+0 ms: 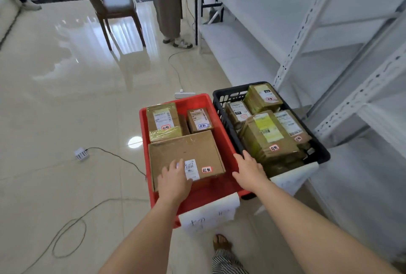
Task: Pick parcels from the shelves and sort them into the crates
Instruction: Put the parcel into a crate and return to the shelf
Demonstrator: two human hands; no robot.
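Note:
A red crate [222,124] stands on the floor with three cardboard parcels in it. The largest, a flat brown box [191,152] with a white label, lies at the near end. My left hand [174,181] rests on that box with straight fingers. Over the rim between the two crates my right hand [249,169] hovers with relaxed fingers and holds nothing. A black crate [228,95] to the right holds several taped parcels. The white metal shelves [329,38] on the right show no parcels.
Cables loop over the shiny tiled floor at left, with a white power strip [81,154] and another [185,94] behind the red crate. A wooden chair [112,5] and a standing person [169,5] are farther back. My foot [222,243] is below the crates.

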